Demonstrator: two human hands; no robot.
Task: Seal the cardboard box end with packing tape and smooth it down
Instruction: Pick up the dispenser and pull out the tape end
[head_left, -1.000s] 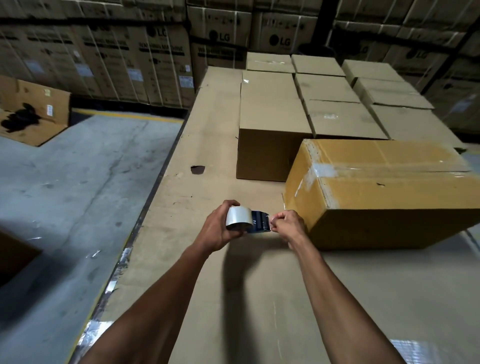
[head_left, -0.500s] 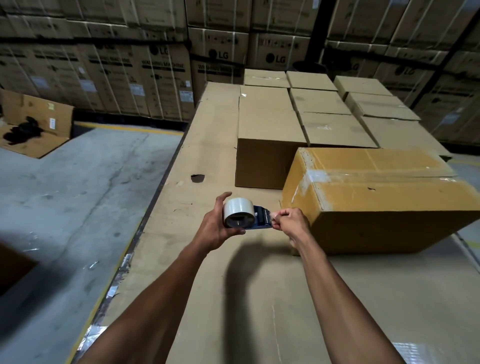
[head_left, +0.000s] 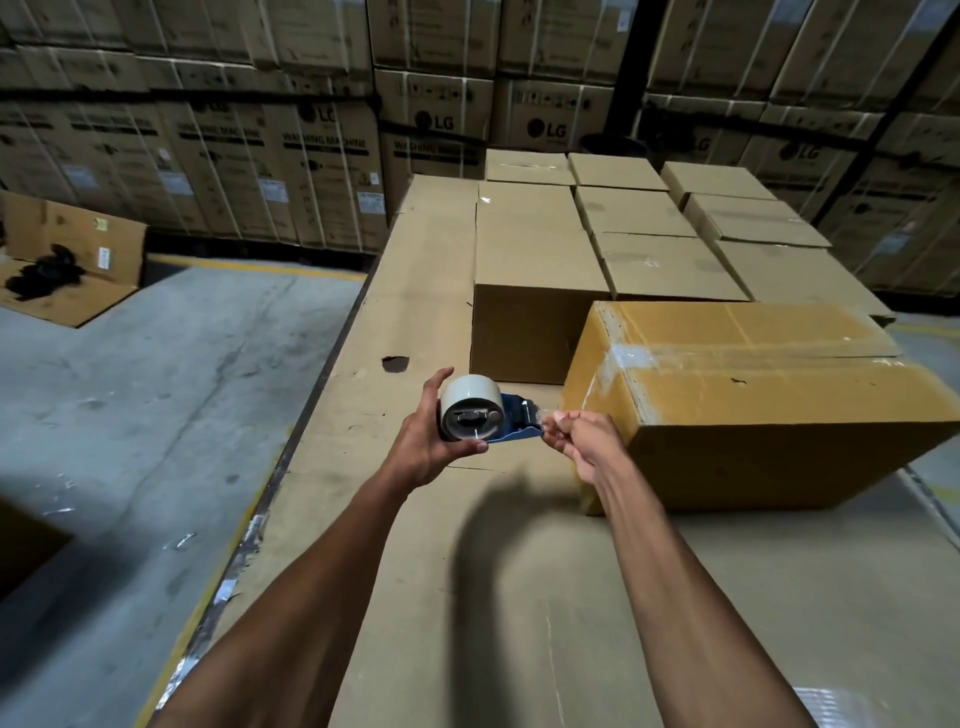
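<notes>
1. The left hand (head_left: 423, 441) is curled around a tape gun (head_left: 485, 418). It holds the gun up above the desk (head_left: 519, 597).
2. The gun has a pale roll (head_left: 470, 410) and a blue front part.
3. The right hand (head_left: 579, 441) is closed in a pinch at the front of the gun. Its fingertips (head_left: 558, 423) grip the clear tape end (head_left: 545, 422) there.
4. The box (head_left: 769, 410) lies on the desk, just to the right of the hands. The right hand is in front of its near end.
5. Old clear tape runs along the top seam of the box and down over the near end.
6. More boxes (head_left: 535, 270) sit closed behind it, in rows.
7. Tall cartons (head_left: 311, 171) stand stacked along the back wall.
</notes>
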